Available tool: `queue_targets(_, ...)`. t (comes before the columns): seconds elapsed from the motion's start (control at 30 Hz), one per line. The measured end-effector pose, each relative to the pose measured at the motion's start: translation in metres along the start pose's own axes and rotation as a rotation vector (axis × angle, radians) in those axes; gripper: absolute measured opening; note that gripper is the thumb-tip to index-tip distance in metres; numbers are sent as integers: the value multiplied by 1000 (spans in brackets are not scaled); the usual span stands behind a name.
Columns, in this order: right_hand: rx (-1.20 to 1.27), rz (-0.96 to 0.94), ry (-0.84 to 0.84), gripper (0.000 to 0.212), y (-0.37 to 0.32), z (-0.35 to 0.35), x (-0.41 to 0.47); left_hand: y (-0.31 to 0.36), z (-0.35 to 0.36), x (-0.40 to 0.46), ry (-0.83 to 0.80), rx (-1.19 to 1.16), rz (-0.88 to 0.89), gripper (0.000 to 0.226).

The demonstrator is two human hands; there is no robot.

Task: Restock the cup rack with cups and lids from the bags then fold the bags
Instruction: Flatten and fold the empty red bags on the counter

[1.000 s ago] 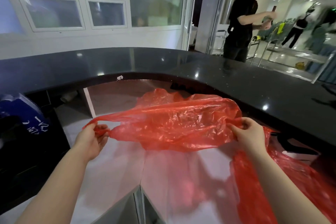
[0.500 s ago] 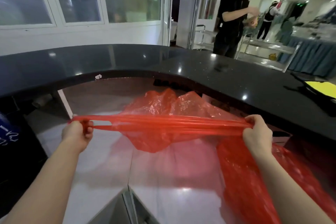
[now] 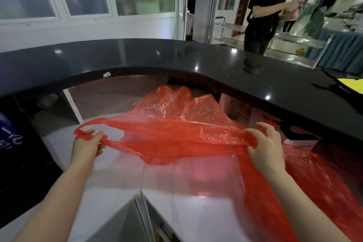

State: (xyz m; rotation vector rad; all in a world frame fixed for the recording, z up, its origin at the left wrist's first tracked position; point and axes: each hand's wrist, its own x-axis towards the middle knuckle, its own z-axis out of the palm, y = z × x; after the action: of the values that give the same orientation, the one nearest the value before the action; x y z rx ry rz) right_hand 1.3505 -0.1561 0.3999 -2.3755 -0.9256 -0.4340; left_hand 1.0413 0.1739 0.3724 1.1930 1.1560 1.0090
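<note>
The left hand [image 3: 86,146] has its grip closed on one handle loop of a red plastic bag [image 3: 176,135]; the fingers are curled around the thin twisted strip, and the loop sticks out past the knuckles to the left. The right hand [image 3: 265,147] pinches the other end of the same bag — the thumb and the near fingers are clamped on the gathered plastic, while the far fingers are lifted and a little spread. Between the two grips the bag is stretched sideways in the air, above the pale lower worktop [image 3: 121,179], and its loose middle part bulges up and away from the person.

I count two red bags: the one that is held, and a second red bag [image 3: 306,186] that lies spread on the worktop under and behind the right forearm, reaching to the bottom right edge. It is not clear whether they touch.

Beyond the hands a curved black counter [image 3: 176,55] rises above the worktop. Under its right part stands a white box [image 3: 302,137] with black marks. Behind the counter — well apart — a person in black clothes [image 3: 265,12] stands beside a metal cart [image 3: 225,29].
</note>
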Motion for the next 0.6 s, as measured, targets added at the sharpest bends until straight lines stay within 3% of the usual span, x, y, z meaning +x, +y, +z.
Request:
queue_targets(0.13, -62, -276, 102, 52, -5, 10, -8, -1, -1, -10, -74, -182, -44, 14)
queue_targets(0.23, -131, -402, 82, 47, -8, 17, -13, -3, 0, -17, 3, -95, -54, 53)
queue_targets(0.3, -150, -454, 27, 56, -11, 23, -16, -6, 0, -25, 85, 145, 55, 74)
queue_targets(0.4, -138, -555, -55, 70, -16, 27, -22, -7, 4, -39, 45, 544, 376, 93)
queue_targets(0.5, -115, -620, -135, 68, -20, 31, -31, -10, 16, -48, -119, 1038, 653, 111)
queue_targets(0.6, -167, -626, -438, 56, -23, 38, -43, -18, 29, -55, -335, 1374, 760, 108)
